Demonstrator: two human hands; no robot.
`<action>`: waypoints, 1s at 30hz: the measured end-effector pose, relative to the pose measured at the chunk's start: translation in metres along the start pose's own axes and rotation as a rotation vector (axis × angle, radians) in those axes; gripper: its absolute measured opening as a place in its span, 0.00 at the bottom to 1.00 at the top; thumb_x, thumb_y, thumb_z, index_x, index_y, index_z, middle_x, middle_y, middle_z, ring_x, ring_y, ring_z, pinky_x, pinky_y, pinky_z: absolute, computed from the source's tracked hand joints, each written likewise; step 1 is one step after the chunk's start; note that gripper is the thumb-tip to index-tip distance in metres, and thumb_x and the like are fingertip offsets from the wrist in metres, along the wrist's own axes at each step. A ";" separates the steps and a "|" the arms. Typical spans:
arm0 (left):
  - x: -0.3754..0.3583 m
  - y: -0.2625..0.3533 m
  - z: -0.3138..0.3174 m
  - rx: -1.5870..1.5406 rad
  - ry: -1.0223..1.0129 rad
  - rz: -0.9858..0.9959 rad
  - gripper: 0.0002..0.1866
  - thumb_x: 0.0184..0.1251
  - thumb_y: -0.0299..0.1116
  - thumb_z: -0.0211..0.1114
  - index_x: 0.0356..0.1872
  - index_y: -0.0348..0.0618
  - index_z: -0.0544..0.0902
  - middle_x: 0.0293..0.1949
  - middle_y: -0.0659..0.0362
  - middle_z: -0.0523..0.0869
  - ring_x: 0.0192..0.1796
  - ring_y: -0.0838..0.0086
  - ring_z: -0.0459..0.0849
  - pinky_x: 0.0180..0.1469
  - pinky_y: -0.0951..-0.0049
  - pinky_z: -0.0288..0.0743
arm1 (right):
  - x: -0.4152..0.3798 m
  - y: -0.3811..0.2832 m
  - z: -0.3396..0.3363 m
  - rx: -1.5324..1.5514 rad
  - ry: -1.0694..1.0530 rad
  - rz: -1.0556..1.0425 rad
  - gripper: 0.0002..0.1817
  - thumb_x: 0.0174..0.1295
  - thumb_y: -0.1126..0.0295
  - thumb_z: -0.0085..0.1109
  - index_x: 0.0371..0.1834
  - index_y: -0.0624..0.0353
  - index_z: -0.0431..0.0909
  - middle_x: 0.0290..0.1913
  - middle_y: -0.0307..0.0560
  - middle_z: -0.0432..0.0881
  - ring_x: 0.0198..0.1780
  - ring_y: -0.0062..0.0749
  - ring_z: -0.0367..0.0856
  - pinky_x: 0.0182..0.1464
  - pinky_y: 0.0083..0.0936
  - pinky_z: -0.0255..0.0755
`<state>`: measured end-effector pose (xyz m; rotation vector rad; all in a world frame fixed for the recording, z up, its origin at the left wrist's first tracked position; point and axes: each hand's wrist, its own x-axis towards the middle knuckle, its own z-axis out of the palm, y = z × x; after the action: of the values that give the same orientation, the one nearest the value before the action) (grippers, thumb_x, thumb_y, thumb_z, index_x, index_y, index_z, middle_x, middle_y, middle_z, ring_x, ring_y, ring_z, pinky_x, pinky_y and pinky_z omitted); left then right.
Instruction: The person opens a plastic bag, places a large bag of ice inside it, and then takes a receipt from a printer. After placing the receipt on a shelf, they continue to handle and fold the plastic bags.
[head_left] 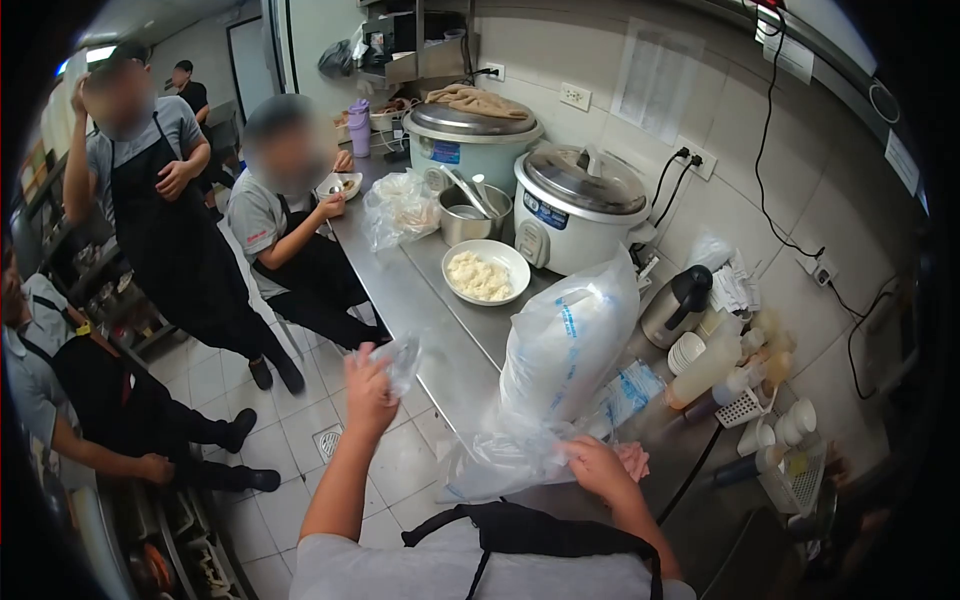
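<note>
My left hand (370,393) is raised off the front edge of the steel table, its fingers closed on a crumpled piece of clear plastic (404,366). On the table stands a large plastic bag (565,350) with blue print and white contents; what these are I cannot make out. My right hand (600,468) grips the loose clear plastic near the bag's base. Beside that hand lies a pink cloth (632,460). Behind the bag, a white bowl (522,272) holds what looks like cooked rice.
Two large rice cookers (575,222) line the wall, with a metal pot (470,222) in front. A thermos jug (678,308) and several bottles (704,374) are at right. One person (285,220) sits eating at the table's far end; others stand at left.
</note>
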<state>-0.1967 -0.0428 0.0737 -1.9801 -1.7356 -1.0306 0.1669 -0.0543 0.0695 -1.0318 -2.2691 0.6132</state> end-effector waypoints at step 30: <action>0.014 0.121 0.036 -1.624 -1.682 0.223 0.23 0.57 0.35 0.51 0.52 0.33 0.65 0.48 0.56 0.71 0.51 0.74 0.67 0.54 0.75 0.58 | 0.006 -0.025 -0.072 1.101 0.158 0.343 0.08 0.54 0.76 0.45 0.33 0.63 0.75 0.20 0.36 0.72 0.21 0.15 0.66 0.22 0.11 0.61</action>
<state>-0.0710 -0.0352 0.0856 -4.8076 -0.3460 -0.4021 0.1982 -0.0523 0.1390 -0.8083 -1.2420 1.5957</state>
